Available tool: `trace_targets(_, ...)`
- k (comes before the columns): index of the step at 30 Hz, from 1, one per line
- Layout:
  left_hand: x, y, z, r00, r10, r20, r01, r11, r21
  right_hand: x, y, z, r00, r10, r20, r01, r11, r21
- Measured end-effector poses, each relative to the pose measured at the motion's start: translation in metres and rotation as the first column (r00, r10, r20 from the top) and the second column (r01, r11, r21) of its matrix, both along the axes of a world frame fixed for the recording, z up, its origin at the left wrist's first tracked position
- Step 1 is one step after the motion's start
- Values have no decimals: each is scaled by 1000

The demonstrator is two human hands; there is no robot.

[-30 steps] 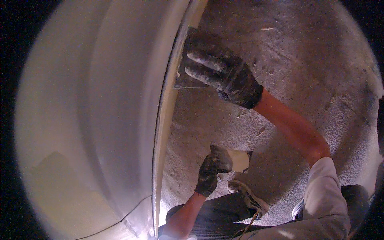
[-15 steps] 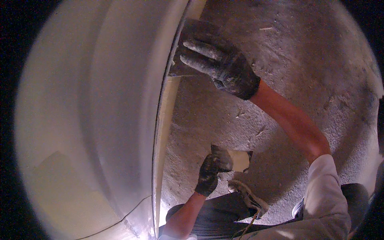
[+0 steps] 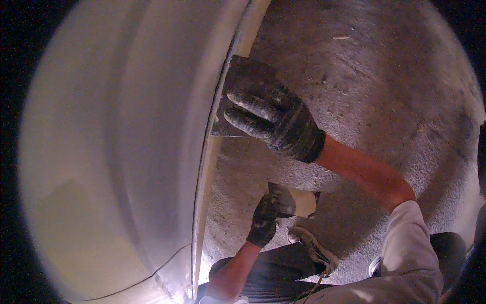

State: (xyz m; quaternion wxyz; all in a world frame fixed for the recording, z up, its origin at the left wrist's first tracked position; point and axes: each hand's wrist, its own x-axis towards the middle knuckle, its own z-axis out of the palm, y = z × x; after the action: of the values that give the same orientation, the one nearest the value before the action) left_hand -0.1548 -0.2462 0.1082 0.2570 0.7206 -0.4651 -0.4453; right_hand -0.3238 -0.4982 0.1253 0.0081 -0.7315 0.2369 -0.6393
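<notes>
Panel (image 3: 152, 126): large, pale, curved. Blade (image 3: 244, 73): dark, flat, at the panel's right edge, upper half. Right hand (image 3: 286, 119): gloved, gripping the blade, fingers nearly straight across it, presumably spreading pressure; thumb hidden. Left hand (image 3: 266, 217): gloved, closed on a pale-faced plate (image 3: 305, 203), clear of the panel's lower right edge, likely keeping that face unsmeared.

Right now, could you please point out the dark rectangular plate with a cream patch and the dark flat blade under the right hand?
Dark rectangular plate with a cream patch (image 3: 305, 203): head view, on the patch.
Dark flat blade (image 3: 239, 75): head view, on its upper left part.
</notes>
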Motion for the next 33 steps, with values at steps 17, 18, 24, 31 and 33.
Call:
trace_targets(17,9,6,-9,996,72,-59,-72,997,2,-26,-4,3,982,-191,3,186,960,208)
trace_targets(18,7,4,-7,992,77,-102,-77,997,2,-30,-7,8,965,-260,-17,256,933,253)
trace_targets(24,1,5,-2,966,152,-209,-152,988,17,-44,-29,32,867,-473,-156,498,815,296)
trace_targets(31,4,10,-5,982,110,-155,-115,993,-26,-34,-22,46,907,-382,-178,419,864,279)
trace_targets(33,5,12,-5,974,119,-193,-124,992,-12,-22,2,45,894,-364,-260,432,853,291)
